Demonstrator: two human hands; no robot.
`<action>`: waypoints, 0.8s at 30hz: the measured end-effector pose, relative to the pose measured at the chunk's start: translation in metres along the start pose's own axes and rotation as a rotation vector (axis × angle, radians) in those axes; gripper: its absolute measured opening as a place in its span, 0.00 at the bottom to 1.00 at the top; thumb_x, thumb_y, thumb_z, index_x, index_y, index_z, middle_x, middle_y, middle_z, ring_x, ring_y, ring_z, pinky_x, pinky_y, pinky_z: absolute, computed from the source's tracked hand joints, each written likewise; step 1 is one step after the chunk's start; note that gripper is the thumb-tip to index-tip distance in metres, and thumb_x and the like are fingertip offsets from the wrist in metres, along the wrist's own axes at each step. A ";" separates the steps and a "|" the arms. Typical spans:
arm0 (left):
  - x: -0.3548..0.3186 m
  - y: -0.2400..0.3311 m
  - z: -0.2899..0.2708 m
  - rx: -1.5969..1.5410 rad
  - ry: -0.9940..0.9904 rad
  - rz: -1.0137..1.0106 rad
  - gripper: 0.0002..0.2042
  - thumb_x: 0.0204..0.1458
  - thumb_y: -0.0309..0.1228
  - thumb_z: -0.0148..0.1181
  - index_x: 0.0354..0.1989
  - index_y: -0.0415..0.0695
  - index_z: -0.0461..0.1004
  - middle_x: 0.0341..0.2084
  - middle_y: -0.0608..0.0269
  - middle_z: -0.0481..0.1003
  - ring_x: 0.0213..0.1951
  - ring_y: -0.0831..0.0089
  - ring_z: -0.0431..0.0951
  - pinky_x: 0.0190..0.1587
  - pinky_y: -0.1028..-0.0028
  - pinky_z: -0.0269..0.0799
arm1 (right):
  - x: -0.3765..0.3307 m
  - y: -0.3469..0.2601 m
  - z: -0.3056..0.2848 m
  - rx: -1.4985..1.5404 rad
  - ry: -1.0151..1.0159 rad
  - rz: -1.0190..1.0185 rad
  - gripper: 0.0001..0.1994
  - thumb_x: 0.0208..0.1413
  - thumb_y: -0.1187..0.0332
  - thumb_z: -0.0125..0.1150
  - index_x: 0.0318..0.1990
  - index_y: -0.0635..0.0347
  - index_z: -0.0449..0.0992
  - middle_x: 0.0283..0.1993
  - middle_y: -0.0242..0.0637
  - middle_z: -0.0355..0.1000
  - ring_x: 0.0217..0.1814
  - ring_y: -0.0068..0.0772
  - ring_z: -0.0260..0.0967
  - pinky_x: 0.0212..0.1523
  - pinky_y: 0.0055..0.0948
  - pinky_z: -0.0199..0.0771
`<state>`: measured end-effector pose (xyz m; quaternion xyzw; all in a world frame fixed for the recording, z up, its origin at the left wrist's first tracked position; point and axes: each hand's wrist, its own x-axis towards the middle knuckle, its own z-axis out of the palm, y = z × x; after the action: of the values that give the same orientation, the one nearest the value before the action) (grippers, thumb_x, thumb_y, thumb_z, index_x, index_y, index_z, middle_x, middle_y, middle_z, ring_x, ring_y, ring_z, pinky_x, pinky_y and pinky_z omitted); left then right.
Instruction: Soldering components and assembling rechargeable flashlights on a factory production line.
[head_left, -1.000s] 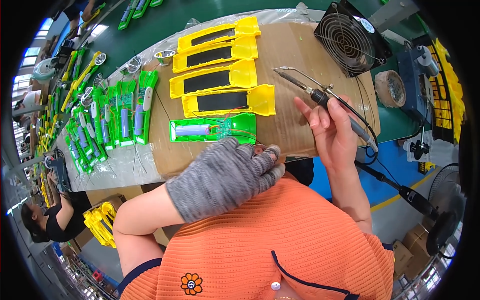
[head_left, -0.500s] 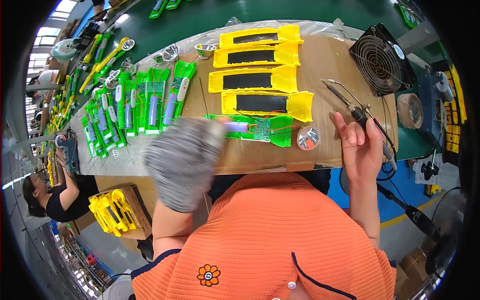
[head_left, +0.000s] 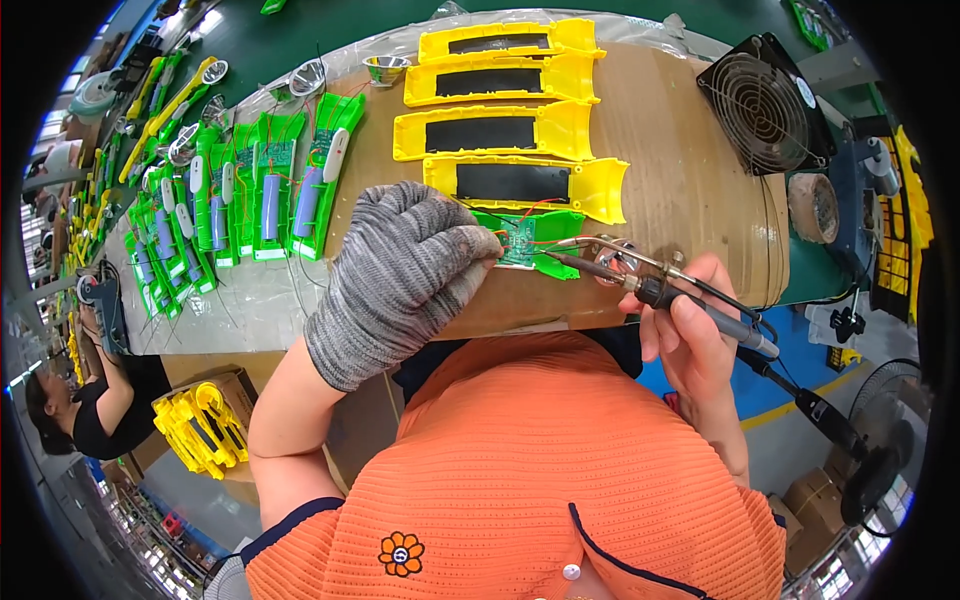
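My left hand point(head_left: 400, 275), in a grey knit glove, presses down on a green plastic housing point(head_left: 535, 240) with a small circuit board and thin wires, lying on the brown cardboard-covered bench point(head_left: 690, 190). My bare right hand point(head_left: 690, 340) grips a soldering iron point(head_left: 650, 290) like a pen. Its tip points left at the board's right edge. A round solder spool point(head_left: 615, 262) lies just under the iron.
Several yellow housings with black inserts point(head_left: 500, 130) lie in a stack-like row beyond the green part. Green housings with batteries point(head_left: 255, 185) fill the left. A black fan point(head_left: 765, 100) stands at the right. Another person point(head_left: 95, 400) works at lower left beside a box of yellow parts point(head_left: 200, 425).
My left hand came forward from over my chest onto the green housing. My right hand swung the soldering iron left, down to the circuit board.
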<state>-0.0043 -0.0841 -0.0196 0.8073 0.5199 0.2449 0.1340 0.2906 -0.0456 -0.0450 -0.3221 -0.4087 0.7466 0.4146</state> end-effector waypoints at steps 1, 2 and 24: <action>0.001 -0.001 0.000 -0.002 -0.003 -0.002 0.10 0.46 0.28 0.66 0.38 0.49 0.78 0.34 0.63 0.76 0.41 0.61 0.75 0.47 0.62 0.67 | 0.001 0.000 0.000 -0.021 0.001 0.012 0.07 0.62 0.75 0.54 0.41 0.62 0.61 0.21 0.39 0.68 0.19 0.29 0.69 0.31 0.32 0.78; 0.002 -0.001 0.000 0.024 -0.029 0.001 0.10 0.46 0.28 0.66 0.38 0.48 0.78 0.34 0.63 0.76 0.41 0.61 0.75 0.46 0.62 0.67 | 0.002 0.000 -0.002 -0.001 -0.027 0.039 0.08 0.61 0.76 0.55 0.40 0.62 0.61 0.26 0.44 0.72 0.20 0.28 0.68 0.28 0.30 0.77; 0.022 0.013 -0.012 0.179 -0.233 -0.004 0.10 0.42 0.25 0.65 0.36 0.42 0.79 0.31 0.57 0.75 0.36 0.56 0.75 0.41 0.60 0.72 | 0.016 -0.009 0.007 -0.098 -0.021 0.175 0.08 0.58 0.79 0.59 0.37 0.63 0.65 0.25 0.36 0.69 0.22 0.26 0.69 0.24 0.27 0.73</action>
<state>0.0066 -0.0702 0.0018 0.8380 0.5221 0.1022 0.1214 0.2809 -0.0307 -0.0368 -0.3688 -0.4194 0.7622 0.3272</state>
